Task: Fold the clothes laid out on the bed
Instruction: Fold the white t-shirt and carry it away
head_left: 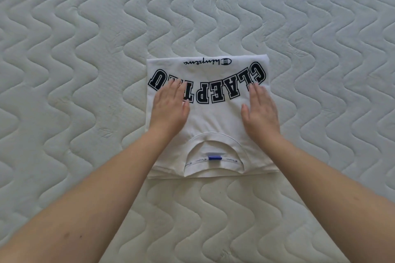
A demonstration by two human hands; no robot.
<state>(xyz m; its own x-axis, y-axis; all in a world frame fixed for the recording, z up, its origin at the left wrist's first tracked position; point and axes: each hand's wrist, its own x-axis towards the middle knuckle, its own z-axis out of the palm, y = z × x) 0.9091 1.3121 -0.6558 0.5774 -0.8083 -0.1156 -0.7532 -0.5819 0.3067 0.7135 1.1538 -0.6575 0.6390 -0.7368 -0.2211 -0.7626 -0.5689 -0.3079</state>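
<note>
White shirt (210,117), folded into a square, lies mid-mattress (85,49). We press it flat with the left hand (170,109) and right hand (259,111), fingers straight, gripping nothing. We judge folding finished; next, lift it aside without loosening the layers.

Only 1 view, head-worn, looks forward and steeply down from close above the quilted mattress (299,28); wide-angle bending at the edges perhaps exaggerates how near the forearms appear.
</note>
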